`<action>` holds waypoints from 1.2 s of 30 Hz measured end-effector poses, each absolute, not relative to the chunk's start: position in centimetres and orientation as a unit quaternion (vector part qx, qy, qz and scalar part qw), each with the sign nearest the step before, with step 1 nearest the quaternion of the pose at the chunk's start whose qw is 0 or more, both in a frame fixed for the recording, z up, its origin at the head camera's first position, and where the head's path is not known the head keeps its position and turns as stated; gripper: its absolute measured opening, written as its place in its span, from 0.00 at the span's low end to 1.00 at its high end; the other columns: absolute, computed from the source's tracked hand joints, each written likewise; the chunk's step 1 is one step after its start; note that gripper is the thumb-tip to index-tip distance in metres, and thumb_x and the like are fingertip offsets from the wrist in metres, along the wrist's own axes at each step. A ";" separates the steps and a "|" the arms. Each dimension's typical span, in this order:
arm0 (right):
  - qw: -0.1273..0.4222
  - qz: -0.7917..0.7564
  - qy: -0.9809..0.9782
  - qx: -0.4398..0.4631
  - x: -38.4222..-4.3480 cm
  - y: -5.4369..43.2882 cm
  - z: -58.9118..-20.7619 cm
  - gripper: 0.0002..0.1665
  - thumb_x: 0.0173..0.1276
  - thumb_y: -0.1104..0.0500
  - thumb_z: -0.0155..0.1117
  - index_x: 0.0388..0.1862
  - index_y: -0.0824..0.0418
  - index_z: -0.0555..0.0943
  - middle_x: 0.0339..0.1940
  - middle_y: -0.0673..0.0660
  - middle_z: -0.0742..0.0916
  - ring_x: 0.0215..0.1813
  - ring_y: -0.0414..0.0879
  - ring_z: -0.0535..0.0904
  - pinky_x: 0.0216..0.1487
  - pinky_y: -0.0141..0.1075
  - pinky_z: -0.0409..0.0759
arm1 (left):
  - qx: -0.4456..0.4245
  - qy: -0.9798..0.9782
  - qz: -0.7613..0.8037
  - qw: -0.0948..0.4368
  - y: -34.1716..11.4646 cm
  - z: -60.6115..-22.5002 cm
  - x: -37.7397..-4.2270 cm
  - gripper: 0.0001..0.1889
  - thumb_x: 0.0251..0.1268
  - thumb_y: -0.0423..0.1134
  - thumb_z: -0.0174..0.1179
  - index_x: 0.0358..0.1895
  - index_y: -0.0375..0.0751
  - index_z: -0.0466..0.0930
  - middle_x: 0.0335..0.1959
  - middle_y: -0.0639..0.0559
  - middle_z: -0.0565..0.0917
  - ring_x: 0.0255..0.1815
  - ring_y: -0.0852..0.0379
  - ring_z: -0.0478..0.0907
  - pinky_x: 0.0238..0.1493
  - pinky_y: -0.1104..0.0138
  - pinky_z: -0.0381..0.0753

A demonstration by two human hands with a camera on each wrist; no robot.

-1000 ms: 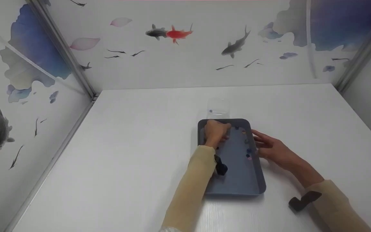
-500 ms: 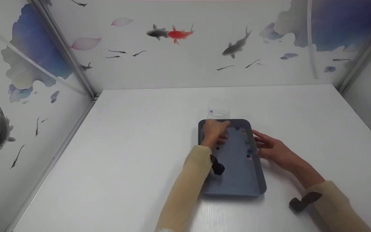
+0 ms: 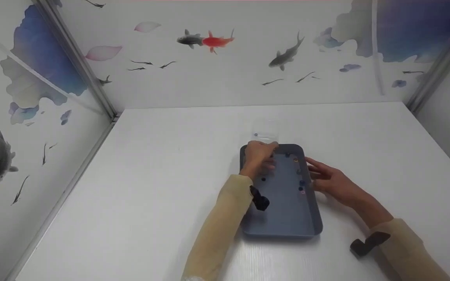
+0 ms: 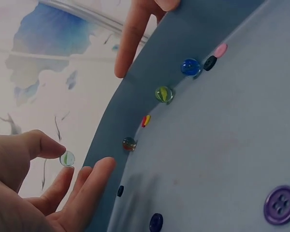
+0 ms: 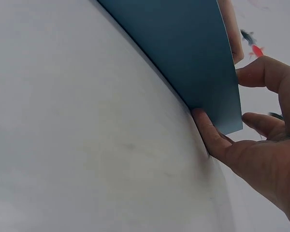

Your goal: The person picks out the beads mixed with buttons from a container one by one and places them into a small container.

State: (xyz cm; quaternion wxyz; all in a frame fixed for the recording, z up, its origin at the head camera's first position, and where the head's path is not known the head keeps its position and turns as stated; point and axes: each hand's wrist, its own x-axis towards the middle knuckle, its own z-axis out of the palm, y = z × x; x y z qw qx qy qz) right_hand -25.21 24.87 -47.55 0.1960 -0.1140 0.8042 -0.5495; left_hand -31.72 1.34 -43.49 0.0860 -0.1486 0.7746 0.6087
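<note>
In the left wrist view, my left hand pinches a clear glass marble with a green swirl between thumb and index finger. That hand is at the far left end of the grey-blue tray, by its rim. Along one tray wall lie a blue marble, a yellow-green marble and a brownish marble. Small buttons lie among them, and a purple button sits on the floor of the tray. My right hand rests its extended fingers against the tray's right outer wall.
A clear container with a small bluish spot stands just behind the tray's far end. The white table is bounded by printed panels at the back and sides.
My left hand has risen slightly and moved toward the tray's far rim, its forearm shifting left. The right hand and tray have stayed in place.
</note>
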 end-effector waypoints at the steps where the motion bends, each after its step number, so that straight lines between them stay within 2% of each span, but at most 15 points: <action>1: 0.195 -0.549 0.805 -0.113 -25.2 24.9 -47.6 0.45 0.71 0.58 0.61 0.82 0.40 0.54 0.81 0.61 0.63 0.81 0.62 0.59 0.77 0.64 0.63 | -0.148 0.771 0.614 0.085 1.3 -43.4 -31.7 0.15 0.63 0.45 0.65 0.40 0.34 0.87 0.36 0.40 0.90 0.25 0.50 0.89 0.22 0.63 0.89; 5: 0.193 -0.545 0.808 -0.114 -25.1 24.9 -47.7 0.45 0.72 0.57 0.61 0.82 0.40 0.54 0.81 0.61 0.63 0.81 0.62 0.59 0.76 0.64 0.63 | -0.146 0.747 0.644 0.079 1.1 -43.0 -31.8 0.12 0.63 0.43 0.65 0.39 0.36 0.87 0.38 0.42 0.90 0.34 0.49 0.90 0.22 0.65 0.89; 9: 0.190 -0.548 0.805 -0.125 -25.1 24.9 -47.8 0.44 0.72 0.58 0.60 0.82 0.42 0.53 0.81 0.62 0.63 0.81 0.63 0.59 0.76 0.63 0.65 | -0.134 0.735 0.660 0.073 0.7 -42.6 -31.8 0.13 0.63 0.42 0.64 0.42 0.34 0.87 0.38 0.43 0.89 0.37 0.47 0.90 0.23 0.65 0.89; 14: 0.190 -0.553 0.802 -0.124 -25.2 24.9 -47.7 0.44 0.71 0.60 0.60 0.82 0.42 0.54 0.81 0.62 0.63 0.81 0.63 0.59 0.76 0.62 0.65 | -0.111 0.734 0.667 0.066 0.3 -42.1 -31.8 0.14 0.64 0.42 0.63 0.44 0.34 0.86 0.41 0.39 0.89 0.36 0.47 0.90 0.26 0.63 0.90; 19: 0.197 -0.555 0.800 -0.116 -25.3 24.7 -47.7 0.46 0.70 0.60 0.61 0.82 0.41 0.54 0.82 0.62 0.62 0.81 0.63 0.58 0.76 0.60 0.66 | -0.091 0.744 0.659 0.054 -0.2 -41.5 -31.9 0.11 0.64 0.41 0.63 0.43 0.37 0.85 0.42 0.39 0.89 0.31 0.52 0.89 0.27 0.62 0.91; 23: 0.200 -0.561 0.796 -0.111 -25.2 24.6 -47.6 0.47 0.69 0.59 0.63 0.82 0.41 0.54 0.82 0.62 0.62 0.81 0.62 0.59 0.77 0.60 0.65 | -0.069 0.745 0.662 0.036 -0.7 -41.0 -32.3 0.11 0.64 0.40 0.64 0.44 0.36 0.84 0.42 0.40 0.88 0.31 0.53 0.89 0.27 0.62 0.90; 26: 0.200 -0.560 0.796 -0.110 -25.2 24.5 -47.6 0.47 0.68 0.59 0.64 0.82 0.41 0.54 0.81 0.62 0.63 0.81 0.61 0.59 0.77 0.60 0.65 | -0.069 0.747 0.661 0.026 -1.2 -40.8 -32.7 0.12 0.64 0.39 0.63 0.46 0.36 0.84 0.41 0.42 0.88 0.33 0.51 0.89 0.26 0.63 0.90; 33: 0.196 -0.556 0.800 -0.117 -25.1 24.6 -47.6 0.47 0.69 0.59 0.63 0.82 0.41 0.54 0.81 0.61 0.63 0.81 0.62 0.60 0.77 0.61 0.65 | -0.075 0.736 0.673 0.011 -2.1 -41.2 -33.8 0.13 0.66 0.39 0.64 0.48 0.34 0.83 0.44 0.39 0.88 0.45 0.43 0.89 0.24 0.66 0.89; 36: 0.195 -0.556 0.799 -0.118 -25.2 24.8 -47.7 0.47 0.69 0.60 0.62 0.82 0.41 0.54 0.81 0.61 0.63 0.80 0.62 0.60 0.76 0.60 0.66 | -0.073 0.729 0.681 0.004 -2.2 -41.4 -34.0 0.13 0.66 0.39 0.65 0.48 0.34 0.83 0.44 0.40 0.88 0.47 0.42 0.88 0.24 0.65 0.89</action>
